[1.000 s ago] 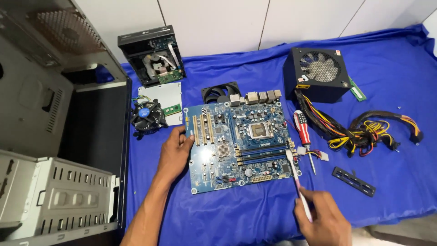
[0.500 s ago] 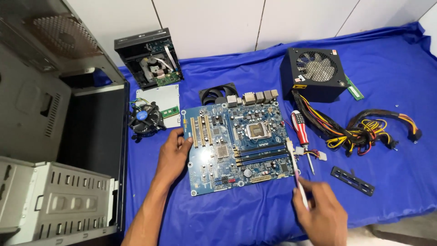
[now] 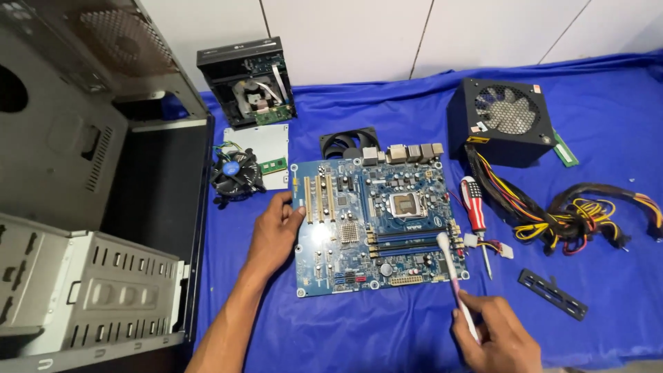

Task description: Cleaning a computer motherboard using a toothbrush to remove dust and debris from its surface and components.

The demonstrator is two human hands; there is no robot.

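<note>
While the blue circuit board (image 3: 376, 224) lies flat on the blue cloth (image 3: 373, 124), the left hand (image 3: 275, 231) rests at its left edge, fingers together and touching the board. The right hand (image 3: 498, 340) grips a white brush (image 3: 452, 276), fingers clamped on its handle, bristle end on the board's right side. A red screwdriver (image 3: 475, 211) lies just beside the board. An open computer case (image 3: 90, 200) stands at left.

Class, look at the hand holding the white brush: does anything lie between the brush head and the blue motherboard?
Nothing visible does. The right hand holds the white brush, whose head lies at the motherboard's right edge; the red screwdriver lies beside it.
</note>
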